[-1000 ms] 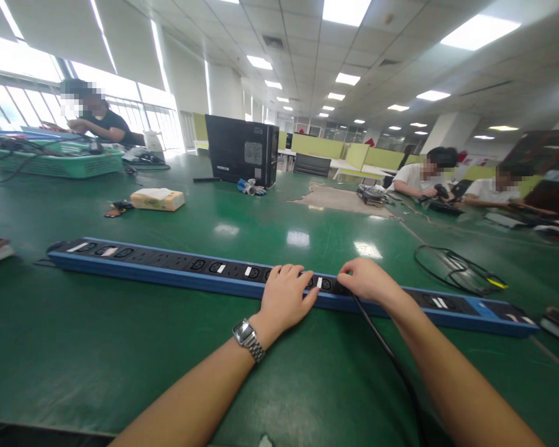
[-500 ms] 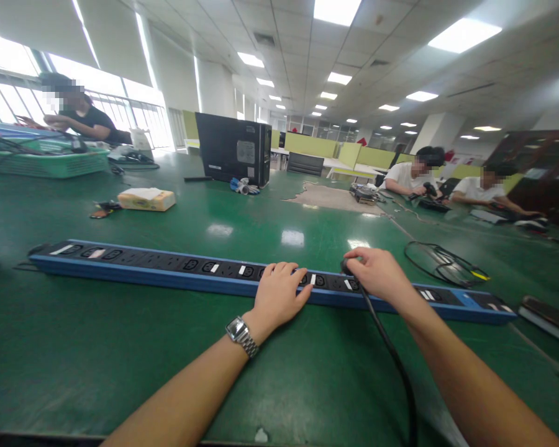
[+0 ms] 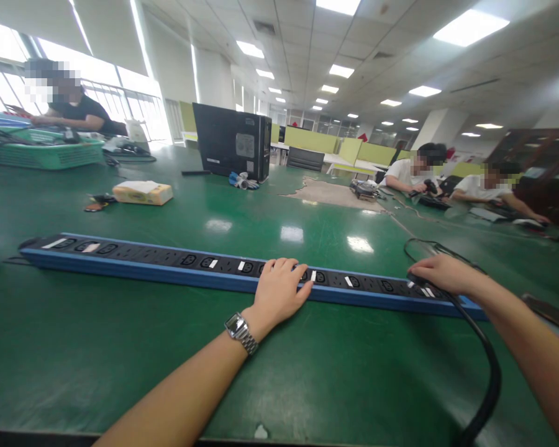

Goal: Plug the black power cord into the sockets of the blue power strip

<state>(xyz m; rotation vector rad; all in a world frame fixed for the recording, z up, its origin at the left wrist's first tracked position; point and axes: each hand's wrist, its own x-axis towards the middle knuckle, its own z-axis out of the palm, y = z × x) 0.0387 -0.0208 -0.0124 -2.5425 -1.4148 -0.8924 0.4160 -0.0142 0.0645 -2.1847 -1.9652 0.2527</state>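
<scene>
A long blue and black power strip [image 3: 153, 256] with rows of sockets and several white labels lies across the green table. My left hand [image 3: 282, 288] rests on its middle, palm down, fingers stretched out over the sockets and thumb apart. Toward the strip's right end, my right hand [image 3: 447, 273] pinches a black power plug [image 3: 414, 279], mostly hidden by the fingers, at the sockets there. Whether the plug sits inside a socket I cannot tell. From it a thick black cord [image 3: 487, 354] curves down to the front edge.
Behind the strip are a tissue pack [image 3: 144, 192], a black computer case [image 3: 230, 143], and blue-grey gloves [image 3: 243, 180]. A green basket [image 3: 51, 155] stands far left. Coiled black cable [image 3: 412, 245] lies behind my right hand. Other people sit at the far left and far right.
My right hand has moved right along the power strip with the plug and its cord, from near the middle sockets toward the right end. My left hand has stayed in place.
</scene>
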